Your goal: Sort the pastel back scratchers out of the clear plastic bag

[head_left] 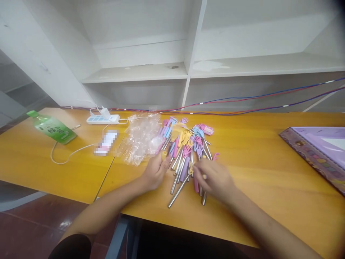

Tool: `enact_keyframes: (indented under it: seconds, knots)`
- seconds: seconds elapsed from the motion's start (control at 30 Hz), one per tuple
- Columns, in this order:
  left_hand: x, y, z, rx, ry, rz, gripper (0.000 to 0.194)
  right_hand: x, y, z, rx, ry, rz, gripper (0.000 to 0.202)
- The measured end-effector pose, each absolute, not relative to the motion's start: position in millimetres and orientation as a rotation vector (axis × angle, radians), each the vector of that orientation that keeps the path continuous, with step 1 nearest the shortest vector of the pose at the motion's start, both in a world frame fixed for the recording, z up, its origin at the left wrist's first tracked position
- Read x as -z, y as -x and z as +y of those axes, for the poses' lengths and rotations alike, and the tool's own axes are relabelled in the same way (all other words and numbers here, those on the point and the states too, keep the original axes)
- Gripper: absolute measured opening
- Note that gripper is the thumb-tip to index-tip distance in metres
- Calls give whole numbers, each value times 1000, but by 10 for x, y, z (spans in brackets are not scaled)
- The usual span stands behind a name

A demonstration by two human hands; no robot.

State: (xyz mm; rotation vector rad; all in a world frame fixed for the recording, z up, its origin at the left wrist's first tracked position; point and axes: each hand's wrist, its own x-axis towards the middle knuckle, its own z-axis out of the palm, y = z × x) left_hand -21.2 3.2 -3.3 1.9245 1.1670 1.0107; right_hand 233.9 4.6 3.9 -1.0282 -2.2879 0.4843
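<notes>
A heap of small back-scratcher sticks [185, 151] lies on the yellow table [264, 180]; they have metal shafts and pink, purple, blue and yellow hand-shaped ends. My left hand [155, 171] rests at the heap's left edge, its fingers pinching a yellow-handled stick [164, 155]. My right hand [214, 178] lies on the heap's near right side, fingers curled over a stick with a yellow end [192, 169]. A crumpled pile of clear plastic sleeves [141, 138] sits just left of the heap.
A green drink bottle [52, 127] lies at the far left. A white power strip [103, 118] with a cable, and a small blurred packet [106, 143], lie behind. A purple box [318, 151] sits at the right edge. White shelves and coloured wires [258, 99] back the table.
</notes>
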Motion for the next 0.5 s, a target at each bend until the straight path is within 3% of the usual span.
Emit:
enact_keyframes:
  seconds: [0.1,0.2,0.37,0.5]
  knots:
    - [40,286,113,-671,-2375,1150,34,-44,-2539,65,-162,979,-2389,13]
    - [115,265,109,-521,-2647,1085,30,-51,-2497,39,-88,958,-2546,32]
    - [140,326,180,-567,-2737,1077,25,-12,-2597,168,-10,968,-2577,34]
    - [-41,577,345,-654,-2713,1233,26,58,-3050,443,123,1246,-2328,29]
